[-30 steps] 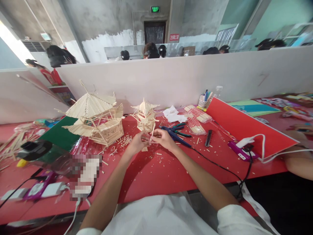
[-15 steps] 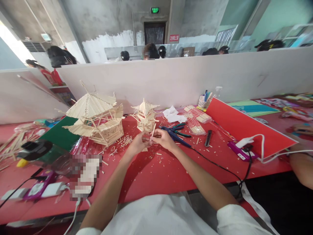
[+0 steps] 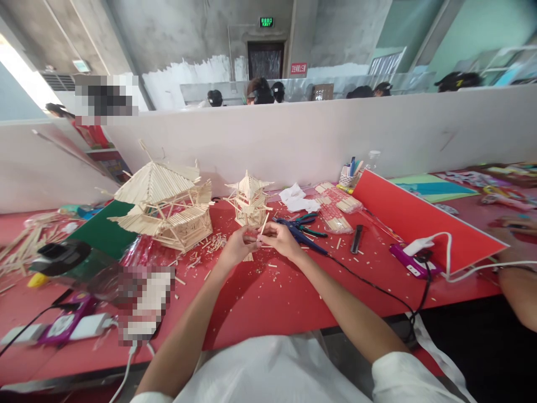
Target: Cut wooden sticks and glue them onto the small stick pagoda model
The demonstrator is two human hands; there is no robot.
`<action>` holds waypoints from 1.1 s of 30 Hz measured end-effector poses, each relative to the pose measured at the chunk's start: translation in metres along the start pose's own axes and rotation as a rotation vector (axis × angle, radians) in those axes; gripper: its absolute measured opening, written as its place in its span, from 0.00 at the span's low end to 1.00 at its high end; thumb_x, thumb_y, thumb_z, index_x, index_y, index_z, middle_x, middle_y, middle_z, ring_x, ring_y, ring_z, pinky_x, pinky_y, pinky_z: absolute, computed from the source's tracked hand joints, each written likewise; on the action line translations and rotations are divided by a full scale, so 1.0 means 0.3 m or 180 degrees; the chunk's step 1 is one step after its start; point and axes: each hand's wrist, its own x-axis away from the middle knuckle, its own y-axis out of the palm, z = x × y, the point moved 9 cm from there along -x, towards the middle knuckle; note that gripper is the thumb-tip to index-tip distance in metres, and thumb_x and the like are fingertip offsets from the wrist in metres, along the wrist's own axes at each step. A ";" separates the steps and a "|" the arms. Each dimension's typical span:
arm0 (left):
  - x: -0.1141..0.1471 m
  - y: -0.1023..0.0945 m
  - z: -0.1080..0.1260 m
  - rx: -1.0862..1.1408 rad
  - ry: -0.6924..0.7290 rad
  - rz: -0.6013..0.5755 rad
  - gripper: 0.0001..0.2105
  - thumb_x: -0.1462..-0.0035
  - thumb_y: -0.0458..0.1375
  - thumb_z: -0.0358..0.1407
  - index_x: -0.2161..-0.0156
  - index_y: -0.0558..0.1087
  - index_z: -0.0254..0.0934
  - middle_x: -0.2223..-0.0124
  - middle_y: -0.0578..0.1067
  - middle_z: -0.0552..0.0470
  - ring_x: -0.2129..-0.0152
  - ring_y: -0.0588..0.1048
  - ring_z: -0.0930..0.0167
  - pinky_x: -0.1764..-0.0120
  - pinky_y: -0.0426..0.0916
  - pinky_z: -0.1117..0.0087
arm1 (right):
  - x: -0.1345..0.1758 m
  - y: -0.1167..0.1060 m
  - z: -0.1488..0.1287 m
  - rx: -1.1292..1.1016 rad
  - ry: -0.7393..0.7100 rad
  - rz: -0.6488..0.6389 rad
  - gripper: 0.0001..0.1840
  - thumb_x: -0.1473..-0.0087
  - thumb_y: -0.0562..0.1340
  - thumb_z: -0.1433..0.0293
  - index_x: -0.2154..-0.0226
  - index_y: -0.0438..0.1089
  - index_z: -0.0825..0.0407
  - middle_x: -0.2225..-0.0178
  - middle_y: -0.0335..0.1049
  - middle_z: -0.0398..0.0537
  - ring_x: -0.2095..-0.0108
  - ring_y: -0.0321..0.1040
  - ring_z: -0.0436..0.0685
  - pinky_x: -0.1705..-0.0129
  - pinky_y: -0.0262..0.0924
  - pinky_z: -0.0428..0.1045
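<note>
Close together above the red table, my left hand (image 3: 240, 245) and my right hand (image 3: 280, 236) meet at the fingertips, both closed. Between them a thin pale wooden stick (image 3: 264, 223) points upward at a slant, its lower end hidden by the fingers. Just behind stands a small stick-built pavilion model (image 3: 249, 196) with a pointed roof. To the left is a larger pavilion model (image 3: 161, 196) of the same sticks. A glue gun (image 3: 304, 236) with a blue body and pliers (image 3: 312, 228) with dark green handles lie beside my right hand.
Stick offcuts litter the red table (image 3: 268, 302). On the right lie a utility knife (image 3: 357, 239), bagged sticks (image 3: 333, 207), a red board (image 3: 423, 215) and a purple power strip (image 3: 413, 262). A bottle (image 3: 79, 266) and a green board (image 3: 104, 229) are left. Another person's arm (image 3: 518, 285) rests far right.
Both hands stay in nearly the same place, fingertips still together around the stick. The stick's tilt looks almost unchanged, and the models and tools have not moved.
</note>
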 end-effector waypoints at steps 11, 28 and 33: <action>-0.007 -0.012 -0.027 -0.0228 0.0015 0.0001 0.20 0.58 0.71 0.40 0.61 0.69 0.38 0.72 0.77 0.54 0.73 0.78 0.69 0.65 0.72 0.67 | 0.003 0.003 0.001 0.0068 0.0023 -0.0086 0.17 0.55 0.72 0.59 0.67 0.72 0.52 0.68 0.77 0.47 0.67 0.74 0.57 0.61 0.68 0.51; -0.009 -0.025 -0.020 -0.0688 0.0281 0.0130 0.16 0.54 0.66 0.33 0.58 0.71 0.39 0.66 0.80 0.50 0.68 0.80 0.66 0.67 0.73 0.69 | 0.004 0.011 0.016 0.0192 0.0028 -0.0130 0.16 0.54 0.71 0.60 0.67 0.72 0.52 0.69 0.76 0.47 0.67 0.74 0.58 0.61 0.68 0.53; -0.005 -0.015 -0.009 -0.0537 0.0291 0.0049 0.16 0.53 0.67 0.35 0.58 0.71 0.38 0.66 0.79 0.50 0.68 0.80 0.67 0.67 0.73 0.70 | 0.006 0.016 0.010 0.0215 -0.0019 -0.0140 0.16 0.53 0.70 0.61 0.64 0.72 0.52 0.67 0.77 0.48 0.66 0.74 0.58 0.60 0.68 0.52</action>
